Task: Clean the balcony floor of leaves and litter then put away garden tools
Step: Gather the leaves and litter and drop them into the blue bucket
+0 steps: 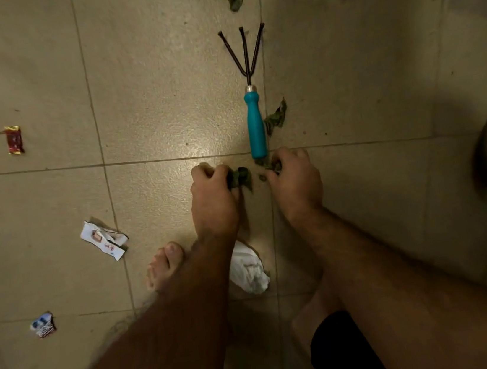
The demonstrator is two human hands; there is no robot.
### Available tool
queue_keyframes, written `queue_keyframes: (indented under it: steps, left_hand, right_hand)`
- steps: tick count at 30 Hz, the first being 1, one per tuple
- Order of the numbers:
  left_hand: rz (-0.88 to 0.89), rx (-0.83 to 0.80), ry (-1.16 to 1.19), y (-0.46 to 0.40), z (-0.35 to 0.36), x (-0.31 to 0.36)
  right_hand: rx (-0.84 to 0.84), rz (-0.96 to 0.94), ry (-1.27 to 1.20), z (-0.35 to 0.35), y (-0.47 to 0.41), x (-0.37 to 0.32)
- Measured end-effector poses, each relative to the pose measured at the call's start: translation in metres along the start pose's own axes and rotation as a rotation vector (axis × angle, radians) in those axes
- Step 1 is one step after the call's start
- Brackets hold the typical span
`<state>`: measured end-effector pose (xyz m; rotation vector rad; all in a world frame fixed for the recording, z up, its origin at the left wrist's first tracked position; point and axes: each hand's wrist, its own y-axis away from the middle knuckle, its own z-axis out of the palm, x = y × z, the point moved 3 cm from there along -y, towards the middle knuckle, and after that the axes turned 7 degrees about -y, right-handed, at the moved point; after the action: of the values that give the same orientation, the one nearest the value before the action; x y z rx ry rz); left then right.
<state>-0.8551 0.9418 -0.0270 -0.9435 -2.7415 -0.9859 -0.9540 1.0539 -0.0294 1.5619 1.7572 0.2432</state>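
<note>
Glossy beige tiles (pixel 165 117), crumpled leaves (pixel 240 178), three-pronged rake (pixel 251 90)

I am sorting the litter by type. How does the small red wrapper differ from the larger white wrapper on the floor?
The red wrapper with gold ends lies fairly flat, while the white printed wrapper is crumpled and partly folded. The red wrapper is smaller and lies farther from the left hand than the white wrapper does. Both lie untouched on the beige tiled floor, left of both hands.
</note>
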Motion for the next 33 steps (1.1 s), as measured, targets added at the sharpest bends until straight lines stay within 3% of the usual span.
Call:
queue_keyframes:
  steps: [10,15,18,23,27,30,33]
  left_hand:
    - [-0.165,0.000,0.474,-0.019,-0.040,0.004]
    - [-0.165,0.082,0.584,-0.063,-0.081,0.032]
    - [-0.196,0.095,0.673,-0.099,-0.096,0.049]
    - [-0.096,0.163,0.774,-0.145,-0.099,0.070]
    - [-0.022,0.208,0.847,-0.151,-0.097,0.097]
    - [0.012,0.230,0.877,-0.153,-0.091,0.115]
    - [0.019,0.184,0.897,-0.156,-0.085,0.127]
  right_hand:
    - [0.011,0.130,-0.339,-0.042,-0.010,0.003]
    - [0.126,0.201,-0.633,-0.075,-0.049,-0.021]
    - [0.192,0.181,-0.716,-0.089,-0.080,-0.035]
    - [0.305,0.040,-0.773,-0.100,-0.118,-0.050]
    - [0.346,-0.004,-0.488,-0.092,-0.120,-0.044]
    - [0.275,0.070,-0.227,-0.077,-0.110,-0.032]
    - [0.189,0.154,-0.147,-0.065,-0.093,-0.018]
